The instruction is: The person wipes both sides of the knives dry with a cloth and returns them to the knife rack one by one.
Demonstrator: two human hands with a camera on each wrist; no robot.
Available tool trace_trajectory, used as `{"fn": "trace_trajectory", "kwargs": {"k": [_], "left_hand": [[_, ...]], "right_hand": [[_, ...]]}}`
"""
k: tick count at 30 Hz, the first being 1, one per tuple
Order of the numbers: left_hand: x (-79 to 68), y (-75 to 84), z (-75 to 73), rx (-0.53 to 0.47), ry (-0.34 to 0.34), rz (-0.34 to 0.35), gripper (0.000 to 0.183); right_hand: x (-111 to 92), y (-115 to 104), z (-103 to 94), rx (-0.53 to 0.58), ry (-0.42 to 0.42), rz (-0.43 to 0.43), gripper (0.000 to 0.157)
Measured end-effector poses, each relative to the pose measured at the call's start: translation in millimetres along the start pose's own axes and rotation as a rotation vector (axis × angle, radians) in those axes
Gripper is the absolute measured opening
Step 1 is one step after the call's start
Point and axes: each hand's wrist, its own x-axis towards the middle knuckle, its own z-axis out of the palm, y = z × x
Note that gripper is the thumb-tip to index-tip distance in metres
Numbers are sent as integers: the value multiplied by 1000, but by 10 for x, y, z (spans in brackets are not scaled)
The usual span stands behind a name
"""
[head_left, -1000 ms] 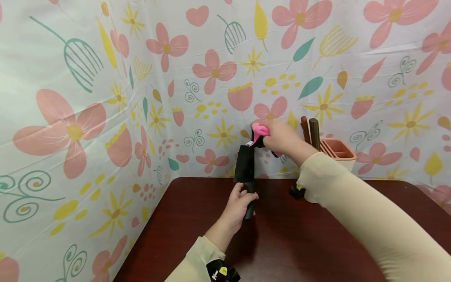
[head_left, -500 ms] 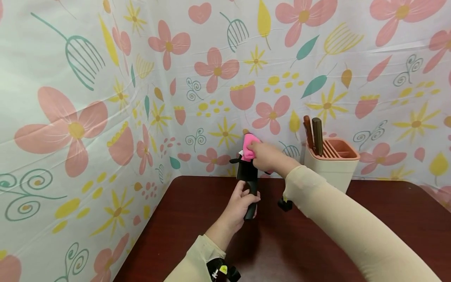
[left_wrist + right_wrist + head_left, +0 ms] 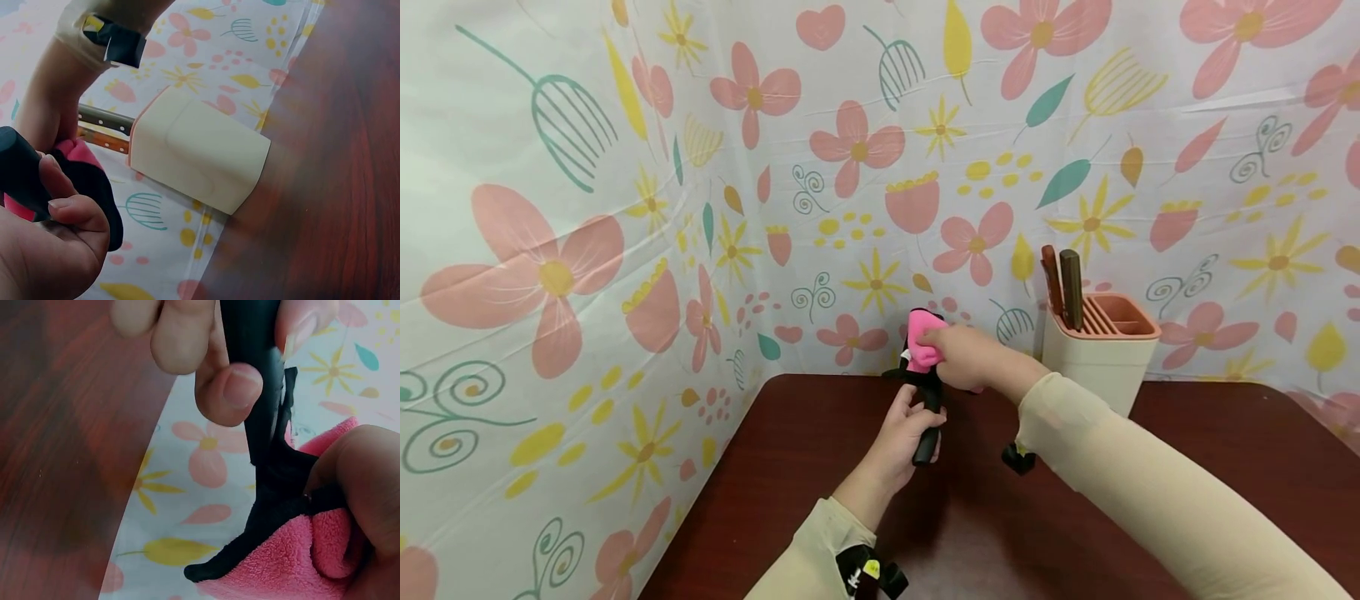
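Note:
In the head view my left hand (image 3: 891,437) grips the black handle of a kitchen knife (image 3: 927,448), held up over the table with the blade end pointing away. My right hand (image 3: 973,354) holds a pink cloth with black edging (image 3: 923,333), folded around the blade and hiding most of it. The right wrist view shows the cloth (image 3: 281,556) bunched under the right fingers, close to where the handle (image 3: 250,369) meets the blade. Left fingers and thumb wrap the handle there. From the left wrist, the handle's butt end (image 3: 14,159) shows beside the left thumb.
A cream knife holder (image 3: 1093,371) with an orange slotted top stands at the back right, near the right forearm. Two knife handles (image 3: 1071,287) stick up from it. The dark red-brown table (image 3: 1037,517) meets a flower-patterned cloth wall (image 3: 850,250) behind and to the left.
The right hand and cloth have come down from the blade's far end toward the handle, now covering the blade. The left hand stays nearly in place on the handle.

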Motion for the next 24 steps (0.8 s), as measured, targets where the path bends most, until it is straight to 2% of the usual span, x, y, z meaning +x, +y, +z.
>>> {"fn": "trace_trajectory", "kwargs": {"k": [7,12,15,19,24], "left_hand": [[2,9,-21,17,24,-4,47],[4,11,-31,14,37,-11,37],[2,4,-32,3,40,-12,38],[3,1,-29,5,26,3,43],[4,-10,-19,10,15,12,40]], "right_hand": [[-97,-75,-27,-30,7,-63,58],[-166,-125,-71,-13,7,-122,56],[-208,-138,-85,1,4,-179,53],[-260,-146,-105,54,-6,-222,52],[-298,-127,-119,133,-51,-217,47]]}}
